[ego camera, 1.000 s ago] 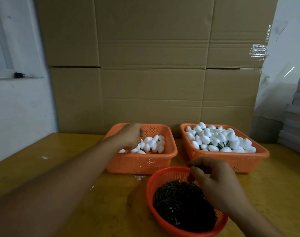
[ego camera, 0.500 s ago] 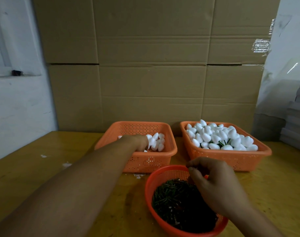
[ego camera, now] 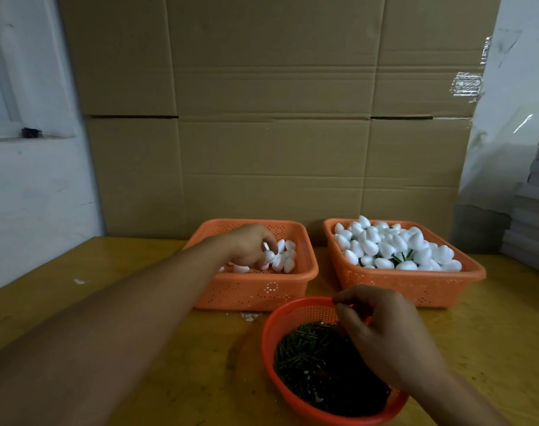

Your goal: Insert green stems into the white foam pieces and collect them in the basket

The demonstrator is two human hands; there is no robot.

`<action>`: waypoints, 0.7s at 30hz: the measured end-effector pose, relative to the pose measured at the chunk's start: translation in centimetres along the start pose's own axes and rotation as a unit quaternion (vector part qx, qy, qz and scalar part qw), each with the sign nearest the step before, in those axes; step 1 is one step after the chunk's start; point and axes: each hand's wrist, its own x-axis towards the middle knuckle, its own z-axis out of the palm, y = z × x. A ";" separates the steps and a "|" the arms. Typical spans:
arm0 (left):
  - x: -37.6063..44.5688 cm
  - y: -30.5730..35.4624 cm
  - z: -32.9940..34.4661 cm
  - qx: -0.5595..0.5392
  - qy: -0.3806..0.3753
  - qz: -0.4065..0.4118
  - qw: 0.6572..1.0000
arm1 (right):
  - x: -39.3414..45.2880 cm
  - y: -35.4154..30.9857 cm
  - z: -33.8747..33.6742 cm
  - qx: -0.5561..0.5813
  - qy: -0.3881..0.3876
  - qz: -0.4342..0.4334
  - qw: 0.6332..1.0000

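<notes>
My left hand [ego camera: 249, 245] reaches into the left orange basket [ego camera: 305, 272] and its fingers curl round a white foam piece [ego camera: 269, 255] among the loose ones there. My right hand [ego camera: 381, 336] hovers over the round red bowl [ego camera: 271, 327] of green stems [ego camera: 305, 348], fingers curled and pinched together; whether a stem sits between them is hidden. The right orange basket [ego camera: 409, 284] is heaped with white foam pieces [ego camera: 388, 244], some showing green stems.
A wall of cardboard boxes [ego camera: 274, 118] stands right behind the baskets. The yellow wooden table [ego camera: 77, 302] runs to a white wall on the left. Grey stacked sheets [ego camera: 535, 216] sit at the far right. White crumbs lie on the table.
My left hand dipped lower into the left basket and closed its fingers on a foam piece. My right hand stayed over the stem bowl with little movement.
</notes>
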 end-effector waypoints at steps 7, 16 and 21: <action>-4.2 2.1 0.3 -0.145 0.111 0.093 0.979 | -0.1 0.0 0.2 -0.009 -0.010 0.000 1.000; -10.6 4.5 5.0 -0.395 0.111 0.185 0.893 | -0.1 0.0 0.3 -0.008 -0.012 -0.005 1.000; -12.3 4.5 6.9 -0.423 0.098 0.206 0.877 | -0.2 0.1 0.3 -0.023 -0.020 -0.023 0.999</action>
